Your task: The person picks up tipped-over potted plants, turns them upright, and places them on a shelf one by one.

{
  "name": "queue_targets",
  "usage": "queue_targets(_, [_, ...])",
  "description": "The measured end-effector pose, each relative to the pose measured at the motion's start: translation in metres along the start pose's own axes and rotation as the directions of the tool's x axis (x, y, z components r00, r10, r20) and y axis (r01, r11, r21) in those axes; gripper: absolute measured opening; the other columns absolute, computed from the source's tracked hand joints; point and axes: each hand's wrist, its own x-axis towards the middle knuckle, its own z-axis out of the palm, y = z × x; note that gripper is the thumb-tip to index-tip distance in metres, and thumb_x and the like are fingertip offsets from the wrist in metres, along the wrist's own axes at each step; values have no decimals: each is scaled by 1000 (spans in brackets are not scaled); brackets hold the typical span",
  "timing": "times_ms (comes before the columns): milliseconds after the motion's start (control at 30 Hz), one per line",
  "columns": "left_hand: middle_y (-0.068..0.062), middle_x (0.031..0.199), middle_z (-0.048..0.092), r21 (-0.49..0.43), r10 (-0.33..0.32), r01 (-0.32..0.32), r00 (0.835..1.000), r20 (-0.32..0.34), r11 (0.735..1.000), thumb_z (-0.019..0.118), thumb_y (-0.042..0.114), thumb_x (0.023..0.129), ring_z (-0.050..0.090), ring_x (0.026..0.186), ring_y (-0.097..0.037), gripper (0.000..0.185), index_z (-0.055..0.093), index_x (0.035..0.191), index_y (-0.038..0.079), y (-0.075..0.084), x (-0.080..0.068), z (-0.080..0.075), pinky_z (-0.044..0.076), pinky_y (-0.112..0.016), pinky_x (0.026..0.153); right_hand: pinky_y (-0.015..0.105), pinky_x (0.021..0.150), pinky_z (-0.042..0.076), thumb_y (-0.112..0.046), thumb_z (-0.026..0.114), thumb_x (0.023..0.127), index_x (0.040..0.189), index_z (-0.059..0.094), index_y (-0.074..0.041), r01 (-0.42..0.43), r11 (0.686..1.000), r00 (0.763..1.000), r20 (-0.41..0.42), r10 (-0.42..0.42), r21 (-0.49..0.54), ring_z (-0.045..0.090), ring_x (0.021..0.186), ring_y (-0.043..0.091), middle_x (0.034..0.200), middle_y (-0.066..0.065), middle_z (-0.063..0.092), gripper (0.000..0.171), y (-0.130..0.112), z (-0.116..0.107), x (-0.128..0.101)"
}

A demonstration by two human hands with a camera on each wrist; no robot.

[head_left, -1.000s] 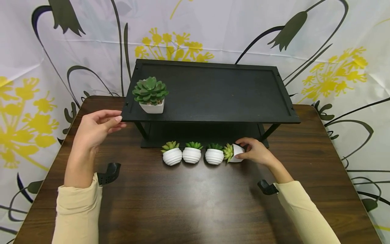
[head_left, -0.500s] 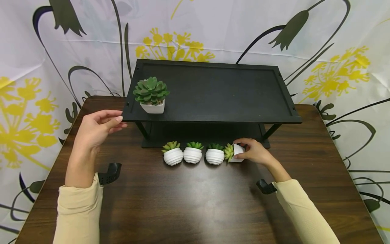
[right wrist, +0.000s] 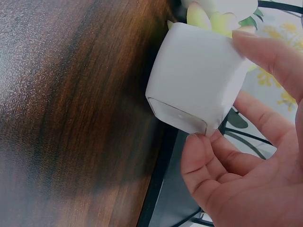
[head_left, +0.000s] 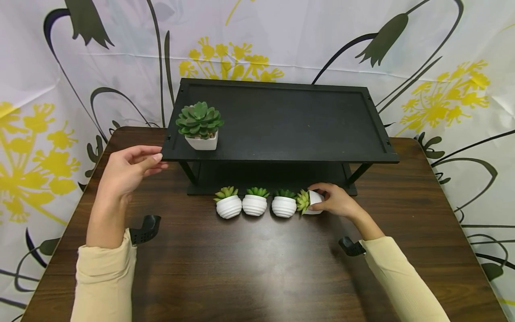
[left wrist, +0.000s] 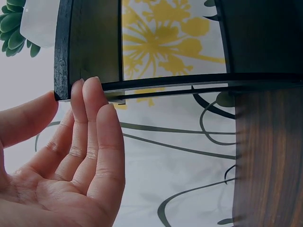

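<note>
My left hand (head_left: 124,174) pinches the front left corner of a black two-tier shelf (head_left: 281,123). In the left wrist view, the thumb meets the outer edge of its top board (left wrist: 63,52) and the other fingertips sit under it. By the shelf's front right, my right hand (head_left: 339,201) grips a small potted succulent (head_left: 315,203) with a white square pot and pale green leaves. It lies tipped on its side, leaves toward the left. The right wrist view shows thumb and fingers on opposite sides of the pot (right wrist: 194,71), whose underside faces the camera.
Three ribbed white potted succulents (head_left: 229,207) stand in a row along the lower tier's front, left of the right hand. A larger green succulent in a square pot (head_left: 201,142) stands at the top board's left. Behind the wooden table (head_left: 249,273) hangs a flower-print cloth (head_left: 306,40).
</note>
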Motion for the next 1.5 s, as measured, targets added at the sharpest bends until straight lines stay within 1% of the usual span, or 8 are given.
queue_targets(300, [7, 74, 66, -5, 1, -1, 1000, 4, 1000, 60, 2, 87, 65, 65, -5, 17, 56, 102, -4, 0, 0, 0, 53, -15, 62, 29, 49, 39, -17, 77, 73, 118, 56, -2, 16, 1000, 1000, -3, -16, -6, 42, 56, 16, 99, 15, 53, 52, 2, 0, -2])
queue_targets(367, [8, 74, 65, 2, 5, -5, 1000, 4, 1000, 60, 2, 87, 65, 66, -5, 15, 57, 101, -2, 0, 0, 0, 53, -14, 62, 29, 49, 40, -16, 77, 72, 117, 57, -3, 20, 1000, 1000, -10, -20, -4, 43, 57, 17, 97, 14, 54, 51, 3, 0, -2])
queue_targets(600, [6, 74, 66, -28, 10, -10, 1000, 4, 1000, 60, 1, 87, 65, 65, -6, 9, 61, 96, 4, 0, 0, 0, 53, -15, 62, 28, 51, 42, -16, 77, 73, 116, 58, -4, 32, 999, 999, -32, -32, -10, 47, 61, 17, 95, 13, 57, 49, 6, -2, -3])
queue_targets(767, [8, 73, 66, -16, 10, -10, 1000, 3, 1000, 59, 1, 87, 65, 65, -5, 12, 59, 99, 0, 0, 0, 0, 53, -15, 62, 29, 53, 44, -17, 76, 73, 116, 57, -4, 22, 1000, 999, -47, -22, -8, 52, 66, 18, 96, 13, 58, 49, 7, -4, -6])
queue_targets(867, [8, 72, 66, -15, 13, -13, 1000, 5, 1000, 59, 1, 87, 65, 65, -5, 12, 58, 99, 0, 0, 0, 0, 53, -15, 62, 30, 56, 45, -16, 76, 73, 117, 57, -4, 6, 1000, 999, -48, -5, 17, 54, 69, 19, 96, 14, 59, 49, 8, -5, -8])
queue_targets(1067, [7, 72, 67, -33, 16, -16, 1000, 13, 999, 59, 1, 87, 65, 64, -5, 9, 60, 95, 4, 0, 1, 0, 53, -15, 62, 31, 60, 47, -15, 76, 73, 117, 55, -5, 5, 998, 999, -37, -3, 66, 57, 74, 21, 98, 14, 60, 49, 11, -9, -12])
queue_targets(1300, [7, 73, 66, -23, 19, -19, 1000, 13, 1000, 60, 1, 87, 65, 64, -5, 10, 59, 97, 2, 0, 1, 0, 53, -15, 62, 32, 64, 49, -11, 76, 74, 117, 53, -1, 34, 989, 999, -21, -31, 143, 58, 79, 25, 102, 17, 58, 49, 17, -14, -17])
queue_targets(1500, [9, 73, 66, 2, 13, -13, 1000, 11, 1000, 59, 1, 87, 65, 65, -5, 14, 57, 101, -2, 0, 1, 0, 53, -14, 62, 31, 71, 52, -9, 75, 75, 119, 49, 1, 37, 973, 999, 17, -42, 226, 59, 91, 28, 109, 21, 55, 51, 27, -18, -23])
